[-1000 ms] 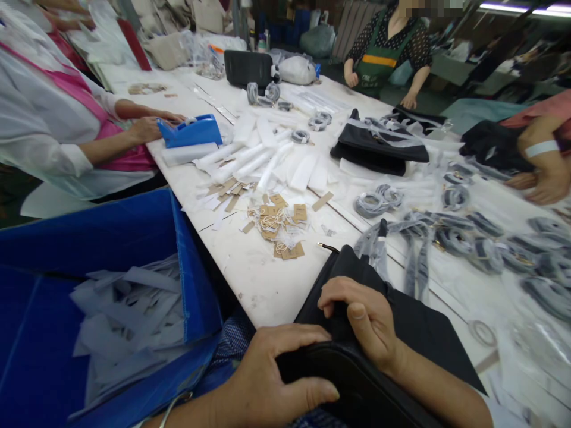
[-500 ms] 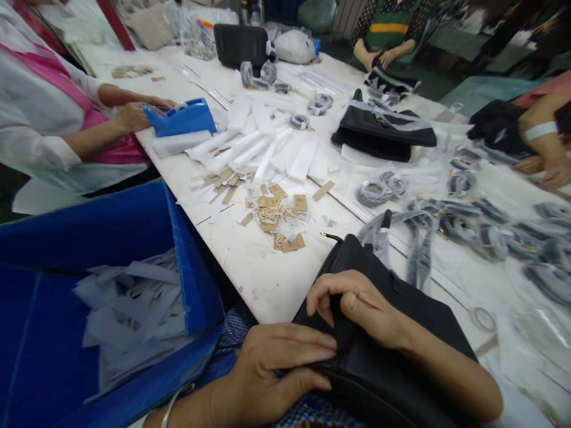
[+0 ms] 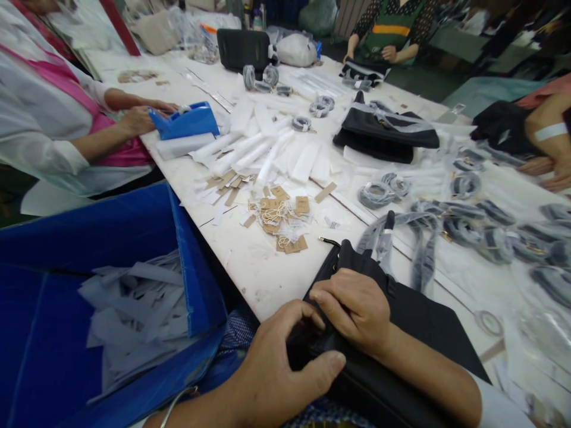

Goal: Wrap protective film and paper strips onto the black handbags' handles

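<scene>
A black bag lies at the table's near edge, with clear-wrapped handles on its far side and a dark cord with a metal tip at its left end. My left hand is at the bag's near left side, thumb and fingers spread apart around a black part of it. Against the bag's upper edge, just right of the left hand, my right hand is closed with its fingers curled; whatever they pinch is hidden under them.
A blue bin with white strips stands at the left. On the white table lie tags, wrapped coiled straps, another black bag and a blue tape dispenser. Other people's hands are at the far and side edges.
My left hand has opened, its thumb moving away from the fingers. My right hand has turned over and its fingers have curled closed. The far person's hands and black item have moved left.
</scene>
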### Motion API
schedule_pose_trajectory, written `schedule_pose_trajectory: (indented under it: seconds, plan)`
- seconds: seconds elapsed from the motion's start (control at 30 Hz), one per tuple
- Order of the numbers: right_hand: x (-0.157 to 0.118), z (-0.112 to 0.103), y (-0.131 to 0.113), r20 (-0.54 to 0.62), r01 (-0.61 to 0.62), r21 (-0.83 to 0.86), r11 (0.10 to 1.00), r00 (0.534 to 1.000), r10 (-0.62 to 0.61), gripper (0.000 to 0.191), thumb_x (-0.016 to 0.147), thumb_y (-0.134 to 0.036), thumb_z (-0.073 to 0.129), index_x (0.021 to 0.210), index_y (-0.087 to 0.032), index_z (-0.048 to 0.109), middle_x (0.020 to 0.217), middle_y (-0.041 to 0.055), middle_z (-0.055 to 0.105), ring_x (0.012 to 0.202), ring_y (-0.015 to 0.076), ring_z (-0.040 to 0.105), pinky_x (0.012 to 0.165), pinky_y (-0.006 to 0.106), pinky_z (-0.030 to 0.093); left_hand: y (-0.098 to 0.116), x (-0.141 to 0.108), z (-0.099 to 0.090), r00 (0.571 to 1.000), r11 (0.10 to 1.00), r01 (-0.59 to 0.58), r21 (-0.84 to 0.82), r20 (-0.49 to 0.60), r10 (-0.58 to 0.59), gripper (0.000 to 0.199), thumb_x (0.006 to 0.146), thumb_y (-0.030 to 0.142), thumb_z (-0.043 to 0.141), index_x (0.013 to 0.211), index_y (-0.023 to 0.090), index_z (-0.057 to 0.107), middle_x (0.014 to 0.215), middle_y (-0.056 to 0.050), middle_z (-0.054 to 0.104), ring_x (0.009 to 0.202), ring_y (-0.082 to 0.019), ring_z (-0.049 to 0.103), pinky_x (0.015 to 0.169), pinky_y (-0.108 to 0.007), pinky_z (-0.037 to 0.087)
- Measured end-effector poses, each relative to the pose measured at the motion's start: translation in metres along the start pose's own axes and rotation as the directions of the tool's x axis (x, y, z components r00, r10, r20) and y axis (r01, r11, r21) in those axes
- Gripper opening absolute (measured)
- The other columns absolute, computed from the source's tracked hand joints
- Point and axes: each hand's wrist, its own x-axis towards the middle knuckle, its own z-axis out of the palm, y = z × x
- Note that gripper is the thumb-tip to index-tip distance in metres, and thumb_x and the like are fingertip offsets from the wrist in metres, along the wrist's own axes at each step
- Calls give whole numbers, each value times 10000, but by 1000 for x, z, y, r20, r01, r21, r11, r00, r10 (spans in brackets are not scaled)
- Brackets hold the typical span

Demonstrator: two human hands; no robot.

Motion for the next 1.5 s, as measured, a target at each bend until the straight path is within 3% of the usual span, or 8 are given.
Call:
schedule_pose_trajectory:
  seconds: [0.33, 0.53, 0.8, 0.97, 1.07, 1.23, 1.37, 1.5]
  plan:
    - [4, 8, 0, 379, -247, 110, 963, 906, 189, 376, 999, -452, 395, 886, -200, 651, 700, 20, 670, 652, 148, 585, 665, 270, 409, -8, 4, 2, 987, 911, 160, -381, 56, -150, 255, 724, 131, 636, 964, 154, 553, 868, -19, 575, 823, -130, 571, 768, -236, 486]
    - [-3, 18, 1, 143, -121, 70, 990, 984, 110, 303, 992, -327, 477, 791, -184, 653, 634, 0, 660, 551, 110, 553, 580, 247, 387, -16, -2, -2, 997, 892, 69, -446, -10, -82, 175, 796, 195, 672, 875, 171, 518, 864, -11, 590, 834, -124, 597, 796, -228, 494]
    - [-1, 15, 1, -5, -158, 80, 984, 987, 159, 296, 978, -283, 487, 757, -192, 661, 557, -9, 626, 496, 111, 557, 541, 239, 427, -37, -3, -12, 997, 998, 35, -47, 70, -31, 354, 707, 364, 813, 991, 183, 705, 892, -10, 698, 824, -169, 623, 757, -227, 474]
    - [-6, 29, 14, 92, -281, 177, 943, 959, 268, 334, 983, -310, 455, 747, -181, 654, 483, -33, 526, 447, 102, 498, 530, 228, 409, -55, 6, -17, 965, 1000, 8, -1, 264, -7, 367, 795, 463, 710, 994, 155, 703, 869, -3, 696, 809, -177, 619, 743, -225, 460]
    - [-13, 41, 29, 229, -480, 251, 841, 873, 430, 420, 1003, -411, 402, 769, -175, 659, 453, -46, 467, 429, 103, 462, 497, 226, 382, -69, 13, -18, 950, 999, 14, 52, 311, -30, 372, 832, 502, 647, 930, 144, 683, 825, -1, 678, 760, -171, 610, 680, -220, 450]
    - [-24, 56, 49, 292, -646, 340, 683, 763, 577, 542, 996, -526, 360, 716, -161, 647, 427, -48, 451, 418, 102, 456, 500, 226, 386, -82, 18, -10, 979, 981, -12, 194, 204, -29, 433, 836, 549, 623, 1065, 183, 646, 869, -18, 693, 770, -197, 633, 690, -260, 471]
    - [-30, 64, 53, 266, -621, 378, 687, 783, 562, 534, 993, -541, 348, 736, -167, 631, 483, -33, 516, 463, 108, 501, 524, 224, 416, -81, 20, -7, 995, 982, -79, 171, 73, 67, 669, 778, 493, 720, 1336, 222, 472, 1158, -82, 650, 988, -234, 632, 870, -332, 503]
    - [-33, 71, 59, 209, -531, 361, 767, 847, 489, 341, 991, -452, 415, 973, -182, 622, 811, 25, 670, 745, 144, 630, 708, 256, 504, -73, 33, -7, 970, 943, -242, 228, 17, 244, 559, 780, 479, 729, 1246, 223, 557, 1221, -114, 598, 1133, -267, 556, 999, -406, 450]
